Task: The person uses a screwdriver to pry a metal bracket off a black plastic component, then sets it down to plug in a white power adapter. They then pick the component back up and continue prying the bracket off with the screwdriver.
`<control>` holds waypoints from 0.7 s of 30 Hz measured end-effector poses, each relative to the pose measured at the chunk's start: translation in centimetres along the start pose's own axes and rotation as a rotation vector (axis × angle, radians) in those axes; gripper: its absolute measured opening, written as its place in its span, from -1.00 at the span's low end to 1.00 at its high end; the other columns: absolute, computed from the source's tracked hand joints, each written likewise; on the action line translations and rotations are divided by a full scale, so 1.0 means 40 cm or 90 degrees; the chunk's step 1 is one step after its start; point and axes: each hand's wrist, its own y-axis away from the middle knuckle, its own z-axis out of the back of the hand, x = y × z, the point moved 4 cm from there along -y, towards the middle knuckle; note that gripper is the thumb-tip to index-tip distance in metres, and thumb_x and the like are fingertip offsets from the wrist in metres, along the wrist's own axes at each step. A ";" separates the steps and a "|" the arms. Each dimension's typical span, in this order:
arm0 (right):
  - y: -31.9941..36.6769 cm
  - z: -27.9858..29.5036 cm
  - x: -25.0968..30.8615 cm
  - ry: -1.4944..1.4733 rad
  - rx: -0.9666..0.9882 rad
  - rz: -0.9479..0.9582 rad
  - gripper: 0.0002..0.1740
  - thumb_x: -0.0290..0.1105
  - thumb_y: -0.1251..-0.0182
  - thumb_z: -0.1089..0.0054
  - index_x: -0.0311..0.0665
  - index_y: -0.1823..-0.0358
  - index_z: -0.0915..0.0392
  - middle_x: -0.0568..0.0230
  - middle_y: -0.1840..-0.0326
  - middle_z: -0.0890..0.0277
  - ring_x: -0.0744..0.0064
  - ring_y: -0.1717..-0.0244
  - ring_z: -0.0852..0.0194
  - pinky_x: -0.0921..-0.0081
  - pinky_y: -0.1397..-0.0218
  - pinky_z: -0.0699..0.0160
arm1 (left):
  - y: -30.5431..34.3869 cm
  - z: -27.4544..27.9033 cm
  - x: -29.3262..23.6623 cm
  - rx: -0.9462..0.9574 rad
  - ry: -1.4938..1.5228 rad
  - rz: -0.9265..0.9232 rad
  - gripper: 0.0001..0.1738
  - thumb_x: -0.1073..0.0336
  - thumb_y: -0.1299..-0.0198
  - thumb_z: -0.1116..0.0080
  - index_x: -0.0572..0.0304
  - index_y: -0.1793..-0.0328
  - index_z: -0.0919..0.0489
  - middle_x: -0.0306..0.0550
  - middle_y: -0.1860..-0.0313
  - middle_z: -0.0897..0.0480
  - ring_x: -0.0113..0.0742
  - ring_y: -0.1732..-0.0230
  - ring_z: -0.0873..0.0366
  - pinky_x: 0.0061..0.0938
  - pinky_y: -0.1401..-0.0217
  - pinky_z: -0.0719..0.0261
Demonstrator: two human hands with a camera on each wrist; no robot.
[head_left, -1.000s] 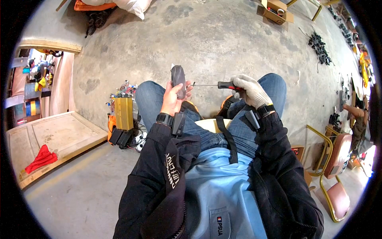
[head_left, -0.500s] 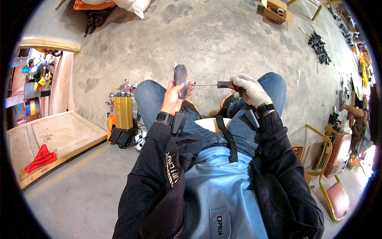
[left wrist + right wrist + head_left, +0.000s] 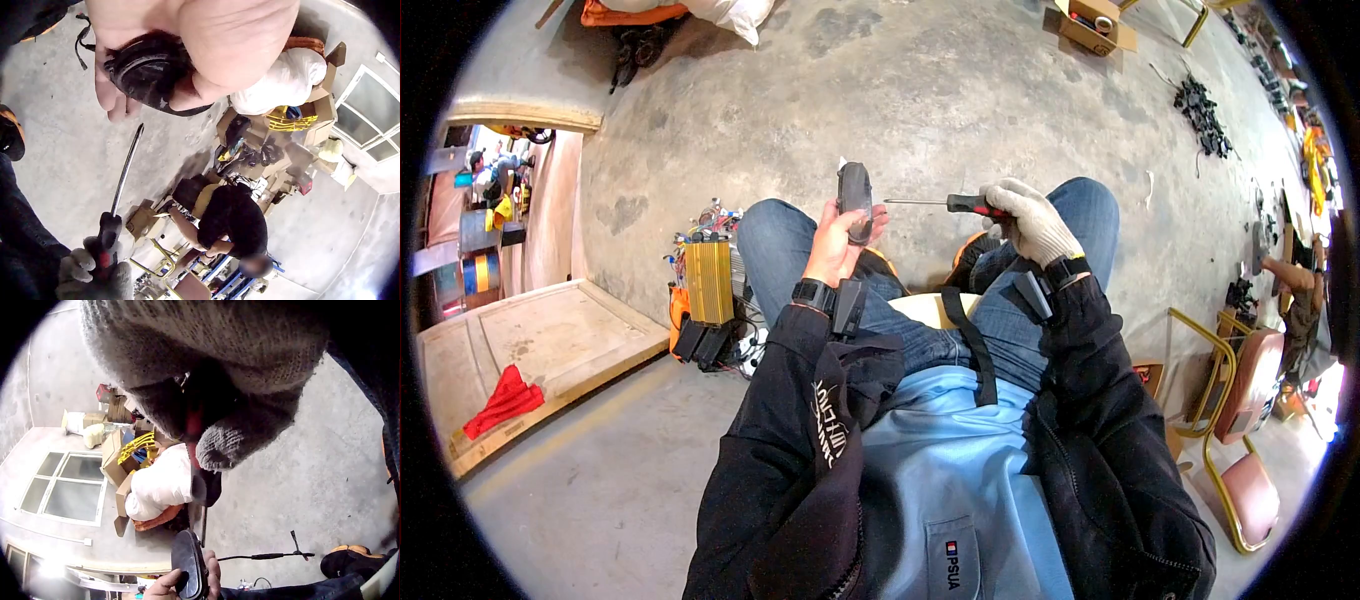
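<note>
A dark, oval, flat-sided plastic device lies in my bare left hand, its thumb over one face and the fingers behind. In the right wrist view a thin black cable shows beside the device. My right hand, in a grey knit glove, grips the black and red handle of a screwdriver. The screwdriver's metal shaft points left, towards the device. Its tip is bare and just short of the left fingertips.
Beside the left knee stands a gold metal box among wires. A red cloth lies on a wooden panel at left. Farther off are a cardboard box, a black heap of parts and a chair. Another person bends over nearby.
The small dark bit seen at the screwdriver's tip in the earlier frames no longer shows there. The tip has risen slightly in the head view. Both hands keep their holds.
</note>
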 end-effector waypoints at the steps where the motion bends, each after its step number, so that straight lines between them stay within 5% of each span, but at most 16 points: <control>1: -0.005 0.003 -0.004 -0.009 0.001 0.002 -0.73 -0.31 -0.45 -0.14 -0.40 0.04 -0.54 0.27 0.31 -0.49 0.57 0.53 -0.44 0.68 0.49 -0.56 | -0.001 -0.002 0.002 0.008 0.004 0.008 -0.51 0.49 -0.33 0.03 0.24 -0.35 -0.17 0.38 -0.16 -0.55 0.16 -0.10 -0.64 -0.16 -0.11 -0.68; 5: -0.007 0.006 -0.008 -0.018 0.002 0.014 -0.71 -0.26 -0.45 -0.12 -0.33 0.00 -0.56 0.27 0.30 -0.52 0.58 0.46 -0.46 0.66 0.47 -0.41 | -0.001 -0.005 0.004 0.031 0.031 0.002 -0.50 0.49 -0.32 0.02 0.24 -0.36 -0.17 0.40 -0.18 -0.54 0.17 -0.12 -0.63 -0.16 -0.14 -0.67; 21: 0.005 0.005 0.016 0.052 -0.011 0.040 -0.63 -0.18 -0.52 -0.10 -0.37 -0.08 -0.53 0.29 0.23 -0.48 0.66 0.47 -0.44 0.74 0.45 -0.52 | -0.008 0.001 -0.003 0.063 0.168 0.046 -0.49 0.41 -0.33 0.13 0.39 -0.40 -0.24 0.41 -0.20 -0.51 0.26 -0.20 -0.54 -0.08 -0.21 -0.59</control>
